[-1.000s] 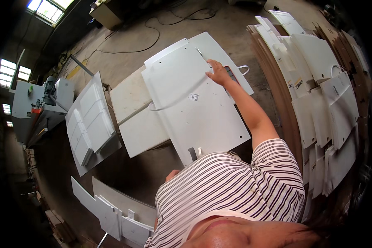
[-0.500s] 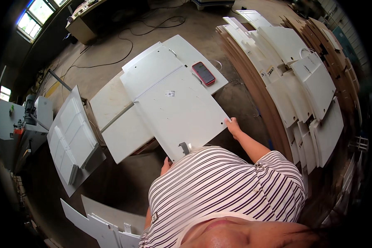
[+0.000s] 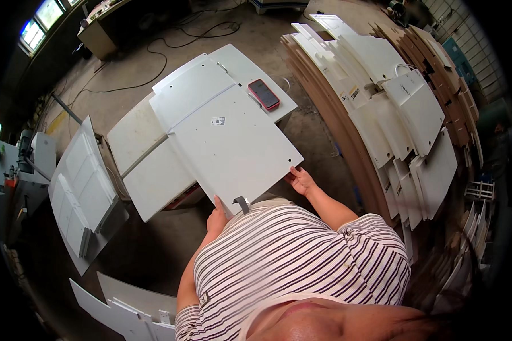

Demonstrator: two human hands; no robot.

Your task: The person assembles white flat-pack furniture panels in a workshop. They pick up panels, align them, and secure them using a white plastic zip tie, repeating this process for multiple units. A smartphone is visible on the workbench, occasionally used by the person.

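A large white panel (image 3: 233,142) with small holes and a printed label lies in front of me, its near edge close to my waist. My right hand (image 3: 302,182) grips the panel's edge near the right corner, its fingers partly under the board. At the near left edge, my left hand (image 3: 217,219) holds the panel from the side, one finger along the edge and the others hidden. A dark curved strip (image 3: 242,205) stands at the near edge between my hands. Beyond the panel, a phone in a red case (image 3: 264,94) rests on another white board (image 3: 233,59).
Two pale boards (image 3: 153,182) lie to the left, beside a leaning stack of white panels (image 3: 77,193). Tall piles of white panels (image 3: 375,108) and brown boards (image 3: 347,148) stand on the right. A black cable (image 3: 166,57) winds over the floor behind.
My left hand has come further up the panel's left edge and shows more. My right hand has shifted lower at the right corner. The whole view has turned slightly.
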